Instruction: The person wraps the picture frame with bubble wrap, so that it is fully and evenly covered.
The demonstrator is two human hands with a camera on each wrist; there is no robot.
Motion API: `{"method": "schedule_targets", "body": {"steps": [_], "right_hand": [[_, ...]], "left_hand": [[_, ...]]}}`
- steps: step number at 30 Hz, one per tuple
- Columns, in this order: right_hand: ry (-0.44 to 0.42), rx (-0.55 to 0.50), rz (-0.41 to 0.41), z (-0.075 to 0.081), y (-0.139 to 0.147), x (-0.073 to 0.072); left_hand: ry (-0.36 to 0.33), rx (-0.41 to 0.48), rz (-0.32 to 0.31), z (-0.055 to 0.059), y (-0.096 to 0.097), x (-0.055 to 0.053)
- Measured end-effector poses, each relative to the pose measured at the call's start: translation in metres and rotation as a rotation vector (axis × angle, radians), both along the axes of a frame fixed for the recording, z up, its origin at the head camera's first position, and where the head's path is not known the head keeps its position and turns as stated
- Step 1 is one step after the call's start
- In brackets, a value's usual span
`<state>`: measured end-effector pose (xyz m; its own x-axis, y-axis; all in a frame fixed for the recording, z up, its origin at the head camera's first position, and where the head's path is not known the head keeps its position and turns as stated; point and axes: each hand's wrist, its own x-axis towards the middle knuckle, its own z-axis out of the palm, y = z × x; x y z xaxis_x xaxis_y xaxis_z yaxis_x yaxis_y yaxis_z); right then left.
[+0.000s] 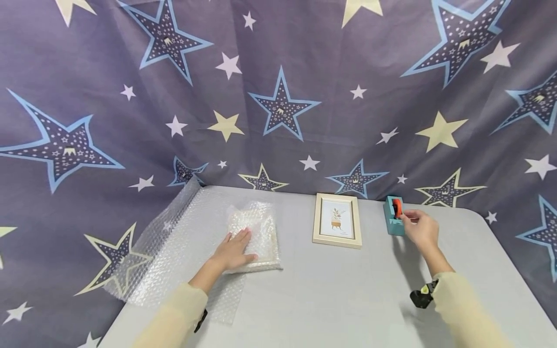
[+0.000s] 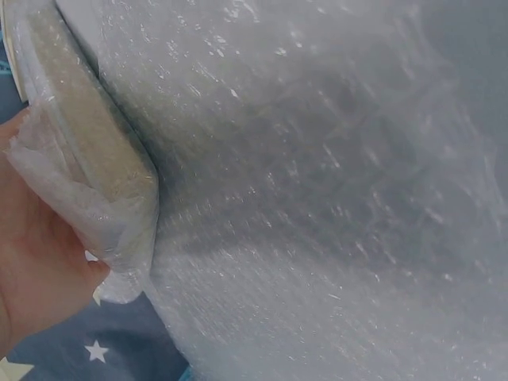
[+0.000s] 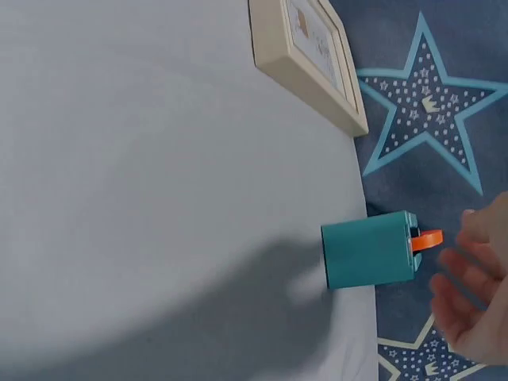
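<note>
My left hand [image 1: 235,251] rests with spread fingers on a flat bubble-wrapped package [image 1: 261,232]. Through the wrap a pale, frame-like edge [image 2: 103,135] shows in the left wrist view. Loose bubble wrap [image 1: 174,246] spreads out under and to the left of the package. At the right, my right hand [image 1: 421,229] is beside a teal tape dispenser [image 1: 395,227] with an orange tape roll [image 1: 397,208]. In the right wrist view the thumb and bent fingers of that hand [image 3: 480,290] stand apart, close to the orange roll. No tape strip is visible between them.
A light-wood picture frame [image 1: 337,239] with a plant print lies between the package and the dispenser. The grey-white table [image 1: 313,295] meets a star-patterned cloth [image 1: 304,145] at its back edge. One side of the wrap hangs past the table's left edge.
</note>
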<state>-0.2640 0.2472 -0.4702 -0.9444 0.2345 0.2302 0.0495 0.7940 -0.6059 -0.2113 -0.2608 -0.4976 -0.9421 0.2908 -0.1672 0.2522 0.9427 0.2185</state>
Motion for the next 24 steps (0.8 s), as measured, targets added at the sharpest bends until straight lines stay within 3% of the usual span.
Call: {"method": "schedule_targets", "body": {"steps": [7,12,18,24], "right_hand": [[-0.211,0.022,-0.029,-0.003,0.005,-0.012],[-0.281,0.049,-0.038,-0.004,0.007,-0.020],[-0.373,0.001,-0.120,-0.005,0.009,-0.025],[-0.371,-0.051,-0.153,-0.004,0.006,-0.030]], "left_hand": [[0.000,0.000,0.003,0.005,0.000,0.002],[0.002,-0.004,0.003,0.003,0.001,0.002],[-0.010,0.037,0.009,0.000,0.001,0.003],[-0.004,0.115,-0.001,0.003,-0.002,0.005]]}}
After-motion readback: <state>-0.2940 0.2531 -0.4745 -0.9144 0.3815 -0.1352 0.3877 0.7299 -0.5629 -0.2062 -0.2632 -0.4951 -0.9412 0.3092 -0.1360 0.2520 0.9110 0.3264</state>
